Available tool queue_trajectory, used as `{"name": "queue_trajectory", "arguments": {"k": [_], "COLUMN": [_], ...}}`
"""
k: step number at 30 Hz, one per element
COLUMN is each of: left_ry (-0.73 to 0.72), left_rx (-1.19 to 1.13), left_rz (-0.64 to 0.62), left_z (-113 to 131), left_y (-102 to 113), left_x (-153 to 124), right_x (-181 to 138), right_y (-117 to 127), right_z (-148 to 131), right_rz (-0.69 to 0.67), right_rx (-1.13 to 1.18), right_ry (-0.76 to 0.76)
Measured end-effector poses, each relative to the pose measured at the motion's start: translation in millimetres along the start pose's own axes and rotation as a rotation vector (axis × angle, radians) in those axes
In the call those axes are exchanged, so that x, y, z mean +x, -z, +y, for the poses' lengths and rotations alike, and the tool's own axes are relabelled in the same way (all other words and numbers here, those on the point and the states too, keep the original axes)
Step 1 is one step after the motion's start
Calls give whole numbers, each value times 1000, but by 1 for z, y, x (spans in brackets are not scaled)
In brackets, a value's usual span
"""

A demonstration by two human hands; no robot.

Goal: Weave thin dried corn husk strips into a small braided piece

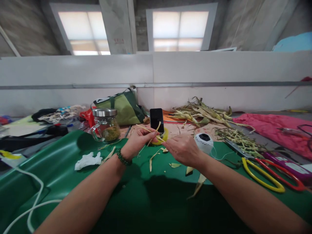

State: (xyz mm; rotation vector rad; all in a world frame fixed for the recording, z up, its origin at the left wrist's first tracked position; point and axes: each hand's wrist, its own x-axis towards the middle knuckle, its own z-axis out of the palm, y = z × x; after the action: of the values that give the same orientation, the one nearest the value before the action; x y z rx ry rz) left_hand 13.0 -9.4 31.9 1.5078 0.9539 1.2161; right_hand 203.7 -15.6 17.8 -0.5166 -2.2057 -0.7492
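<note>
Between my two hands are thin strips of dried corn husk [159,138], crossed near the fingertips. My left hand [139,140], with a green bead bracelet at the wrist, pinches the strips between thumb and forefinger. My right hand [183,149] is closed round the other end, its fingertips partly hidden. Just behind the strips sit a roll of yellow tape [164,134] and an upright phone [156,117]. Loose husk scraps [152,161] lie on the green mat [146,201] below. A spool of white thread [203,142] stands beside my right hand.
At the right lie scissors [263,177] with yellow and red handles, cut stalks [243,141] and a purple box [290,167]. A husk pile [202,113] is at the back. Leftward are a glass jar [108,130], a green bag [124,109], crumpled white tissue [88,161] and a white cable [36,185].
</note>
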Motion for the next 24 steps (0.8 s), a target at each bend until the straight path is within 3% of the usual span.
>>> {"name": "queue_trajectory", "arguments": {"k": [6, 11, 16, 19, 24], "left_ry": [122, 114, 59, 8, -36], "left_rx": [-201, -375, -308, -126, 94], "left_rz": [-95, -122, -147, -135, -234], "left_z": [-2, 1, 2, 2, 1], "left_y": [10, 3, 1, 1, -4], "left_x": [6, 2, -1, -2, -3], "right_x": [-1, 1, 2, 0, 4], "right_y": [0, 4, 9, 13, 9], "right_z": [12, 16, 9, 12, 16], "right_rz": [-52, -9, -47, -94, -193], "right_rx": [75, 44, 91, 322, 606], "right_ry": [-59, 36, 68, -86, -570]}}
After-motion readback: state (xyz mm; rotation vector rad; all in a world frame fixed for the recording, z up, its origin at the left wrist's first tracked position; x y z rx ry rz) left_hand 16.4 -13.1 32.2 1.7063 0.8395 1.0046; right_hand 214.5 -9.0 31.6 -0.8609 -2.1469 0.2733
